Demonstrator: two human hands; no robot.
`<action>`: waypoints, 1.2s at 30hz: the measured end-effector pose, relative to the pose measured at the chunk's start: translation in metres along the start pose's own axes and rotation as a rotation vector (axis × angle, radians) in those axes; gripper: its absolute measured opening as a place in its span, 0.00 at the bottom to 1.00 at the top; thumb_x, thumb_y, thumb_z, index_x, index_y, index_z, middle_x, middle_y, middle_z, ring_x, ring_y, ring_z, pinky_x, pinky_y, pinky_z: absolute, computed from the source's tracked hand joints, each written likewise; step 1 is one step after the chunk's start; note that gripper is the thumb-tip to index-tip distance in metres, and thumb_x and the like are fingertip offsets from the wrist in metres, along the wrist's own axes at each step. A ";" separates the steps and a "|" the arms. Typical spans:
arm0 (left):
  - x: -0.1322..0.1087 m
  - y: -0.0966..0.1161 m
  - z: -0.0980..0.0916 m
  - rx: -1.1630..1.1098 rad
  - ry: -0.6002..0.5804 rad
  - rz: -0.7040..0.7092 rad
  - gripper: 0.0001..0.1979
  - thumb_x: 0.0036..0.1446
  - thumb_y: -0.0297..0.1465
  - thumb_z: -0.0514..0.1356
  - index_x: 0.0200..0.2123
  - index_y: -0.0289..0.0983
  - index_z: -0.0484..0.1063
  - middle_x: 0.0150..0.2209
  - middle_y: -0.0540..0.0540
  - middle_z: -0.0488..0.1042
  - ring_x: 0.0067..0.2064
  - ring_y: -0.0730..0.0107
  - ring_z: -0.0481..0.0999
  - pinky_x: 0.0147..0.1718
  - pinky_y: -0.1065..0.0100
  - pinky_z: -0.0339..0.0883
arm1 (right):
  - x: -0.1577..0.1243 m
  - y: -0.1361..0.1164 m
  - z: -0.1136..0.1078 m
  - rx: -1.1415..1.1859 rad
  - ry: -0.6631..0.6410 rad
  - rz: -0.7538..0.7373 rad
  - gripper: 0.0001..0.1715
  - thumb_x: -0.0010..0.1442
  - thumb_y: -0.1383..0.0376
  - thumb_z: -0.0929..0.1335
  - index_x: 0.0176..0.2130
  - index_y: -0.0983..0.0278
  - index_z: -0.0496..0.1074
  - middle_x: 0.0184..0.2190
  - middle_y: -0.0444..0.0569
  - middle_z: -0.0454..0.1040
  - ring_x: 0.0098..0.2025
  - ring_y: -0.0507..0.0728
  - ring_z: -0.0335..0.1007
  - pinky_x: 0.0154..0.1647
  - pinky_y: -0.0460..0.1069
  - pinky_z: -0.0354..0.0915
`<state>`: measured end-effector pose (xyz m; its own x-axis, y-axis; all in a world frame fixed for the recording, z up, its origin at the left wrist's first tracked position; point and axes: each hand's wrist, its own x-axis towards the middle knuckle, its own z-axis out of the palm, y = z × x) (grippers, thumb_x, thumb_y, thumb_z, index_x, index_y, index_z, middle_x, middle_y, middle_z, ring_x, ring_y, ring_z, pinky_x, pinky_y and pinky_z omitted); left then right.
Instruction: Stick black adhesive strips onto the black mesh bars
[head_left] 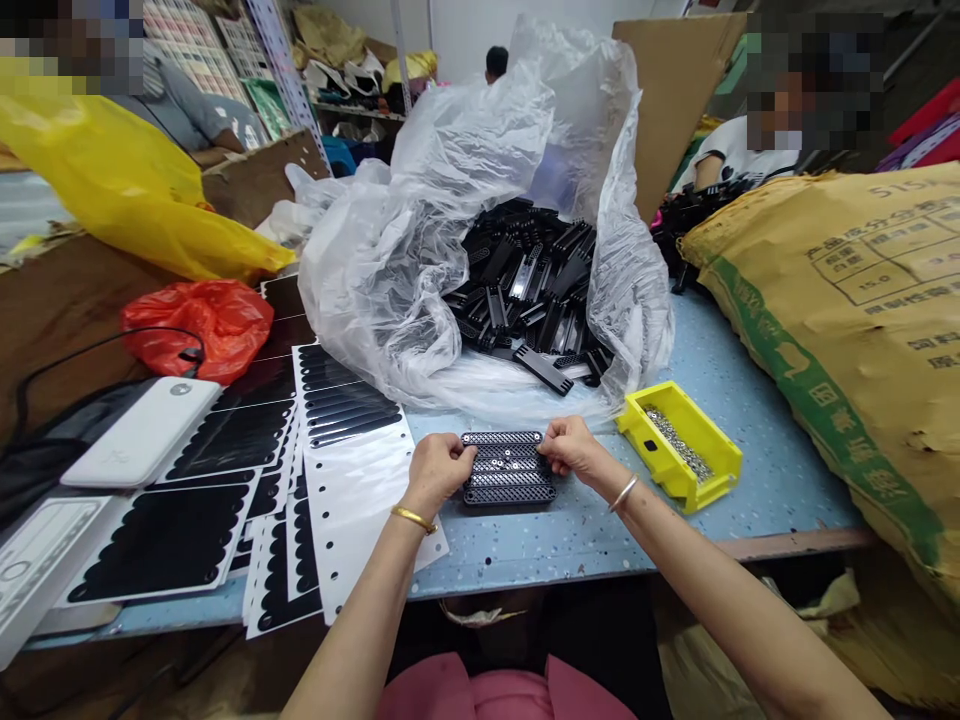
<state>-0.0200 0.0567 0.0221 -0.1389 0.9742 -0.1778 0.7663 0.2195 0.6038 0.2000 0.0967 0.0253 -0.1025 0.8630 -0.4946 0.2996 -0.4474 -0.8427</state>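
Note:
Several black perforated plastic strips (508, 481) lie side by side on the table, forming a rectangular block in front of me. A few small shiny metal nuts (507, 454) rest on the middle of them. At the block's left end is my left hand (437, 470), thumb and forefinger pinched together at the edge. My right hand (573, 448) is pinched the same way at the upper right end. Whatever sits between the fingertips of either hand is too small or hidden to name. Right of it stands a yellow bin (694, 440) holding many small metal nuts.
Behind the hands, a large clear plastic bag (390, 290) lies open, full of black plastic strips (525, 290). Sheets of black stickers (352, 490), a white power bank (142, 430) and a red bag (202, 325) are left. A big yellow sack (847, 300) bounds the right. Other people sit beyond.

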 end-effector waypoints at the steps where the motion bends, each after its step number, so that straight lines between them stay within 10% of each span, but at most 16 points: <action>1: 0.000 0.000 0.000 0.000 0.000 0.003 0.14 0.54 0.37 0.58 0.21 0.37 0.72 0.18 0.48 0.71 0.27 0.67 0.72 0.28 0.70 0.57 | -0.001 0.001 0.000 0.002 -0.001 0.002 0.08 0.40 0.70 0.69 0.18 0.63 0.63 0.07 0.37 0.63 0.09 0.47 0.59 0.06 0.39 0.51; 36: 0.008 -0.004 -0.011 -0.380 -0.270 -0.184 0.13 0.55 0.31 0.56 0.20 0.34 0.68 0.13 0.51 0.67 0.16 0.74 0.71 0.14 0.77 0.58 | -0.007 0.012 -0.004 0.059 -0.006 -0.108 0.13 0.39 0.60 0.74 0.20 0.65 0.69 0.11 0.41 0.69 0.12 0.48 0.63 0.08 0.40 0.54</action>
<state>-0.0306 0.0638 0.0270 -0.0446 0.8804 -0.4722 0.4545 0.4388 0.7752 0.2085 0.0861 0.0197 -0.1367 0.9057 -0.4013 0.2306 -0.3649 -0.9021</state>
